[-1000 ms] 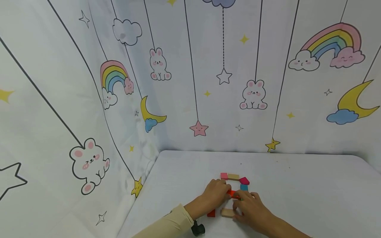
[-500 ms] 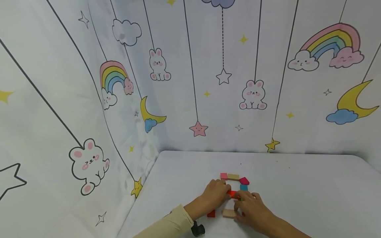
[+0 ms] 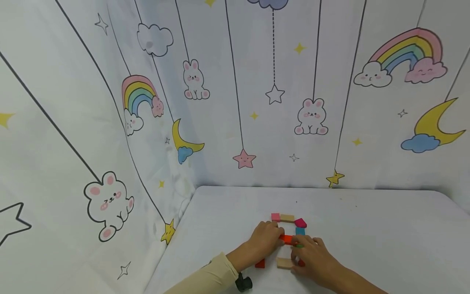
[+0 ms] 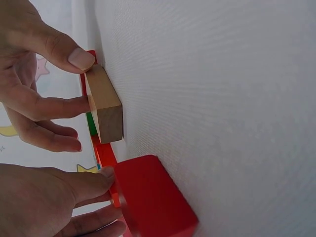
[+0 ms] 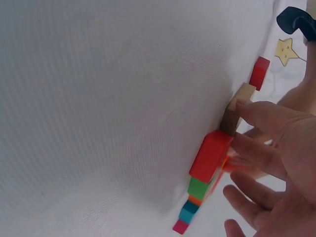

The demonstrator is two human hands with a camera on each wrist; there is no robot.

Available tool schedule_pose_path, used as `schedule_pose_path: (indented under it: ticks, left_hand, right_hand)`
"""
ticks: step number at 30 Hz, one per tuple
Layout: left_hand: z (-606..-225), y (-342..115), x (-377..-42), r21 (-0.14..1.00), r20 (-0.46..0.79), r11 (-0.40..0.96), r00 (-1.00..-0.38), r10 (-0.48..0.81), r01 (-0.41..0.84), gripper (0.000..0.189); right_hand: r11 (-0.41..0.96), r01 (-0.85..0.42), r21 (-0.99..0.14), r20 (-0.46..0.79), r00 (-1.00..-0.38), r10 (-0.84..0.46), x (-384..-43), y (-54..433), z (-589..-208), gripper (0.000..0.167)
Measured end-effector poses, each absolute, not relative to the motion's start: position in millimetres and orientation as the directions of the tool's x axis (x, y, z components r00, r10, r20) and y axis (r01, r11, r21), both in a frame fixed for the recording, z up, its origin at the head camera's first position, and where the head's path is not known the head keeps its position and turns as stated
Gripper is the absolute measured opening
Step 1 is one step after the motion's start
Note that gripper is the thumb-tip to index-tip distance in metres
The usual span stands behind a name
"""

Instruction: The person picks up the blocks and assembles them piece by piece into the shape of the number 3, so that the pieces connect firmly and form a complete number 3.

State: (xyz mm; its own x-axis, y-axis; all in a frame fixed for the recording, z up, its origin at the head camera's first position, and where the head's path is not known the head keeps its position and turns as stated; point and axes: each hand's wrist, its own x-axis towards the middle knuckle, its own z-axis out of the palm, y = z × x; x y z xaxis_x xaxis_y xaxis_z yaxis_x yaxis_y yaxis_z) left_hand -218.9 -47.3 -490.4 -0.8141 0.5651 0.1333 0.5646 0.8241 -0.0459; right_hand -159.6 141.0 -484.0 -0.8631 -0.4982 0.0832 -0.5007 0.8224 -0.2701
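Note:
With thumb and forefinger my right hand (image 3: 313, 259) pinches the long sides of a plain wooden block (image 4: 105, 101) lying on the white table. One end of it meets a red block (image 5: 211, 155), which the right hand partly covers in the head view. My left hand (image 3: 266, 239) holds the left end of an orange block (image 3: 287, 239), its fingertips partly hidden. Another red block (image 3: 260, 263) lies left of the wooden one, below the left hand. A green block (image 5: 198, 187) and a blue block (image 3: 300, 231) continue the right-hand column.
Along the top of the block outline lie a pink block (image 3: 275, 217), a second wooden block (image 3: 287, 218) and a crimson five-sided block (image 3: 300, 223). A dark wrist-worn device (image 3: 243, 282) sits under the left forearm. Behind the table (image 3: 385, 228) hangs a patterned white cloth (image 3: 216, 134).
The wooden block has slid right in my right hand, away from the left red block. The red block under the right hand now shows more. My left hand stays in place.

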Motion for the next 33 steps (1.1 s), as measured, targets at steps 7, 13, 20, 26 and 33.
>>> schedule_pose_path:
  ticks: [7,13,20,26,33]
  left_hand:
    - [-492.1,-48.2,-219.3,-0.060,0.141,0.819,-0.808,0.573,0.571,0.025]
    - [-491.4,-48.7,-219.3,-0.048,0.137,0.818,-0.808,0.573,0.573,0.025]
    - [-492.0,-48.5,-220.0,-0.042,0.139,0.817,-0.807,0.574,0.575,0.025]
    - [-492.6,-48.5,-220.3,-0.046,0.140,0.820,-0.809,0.571,0.570,0.025]
    - [-492.8,-48.7,-219.7,-0.057,0.148,0.819,-0.806,0.573,0.571,0.024]
  right_hand:
    - [0.837,-0.482,-0.261,0.051,-0.872,-0.486,-160.6,141.5,-483.9,0.029]
    - [0.830,-0.485,-0.273,0.043,-0.869,-0.493,-159.4,142.3,-485.0,0.028]
    - [0.832,-0.477,-0.283,0.036,-0.872,-0.487,-158.9,143.9,-485.2,0.026]
    - [0.839,-0.463,-0.284,0.027,-0.879,-0.476,-159.1,144.0,-484.8,0.026]
    - [0.858,-0.428,-0.284,-0.001,-0.894,-0.447,-160.3,142.9,-484.5,0.027]
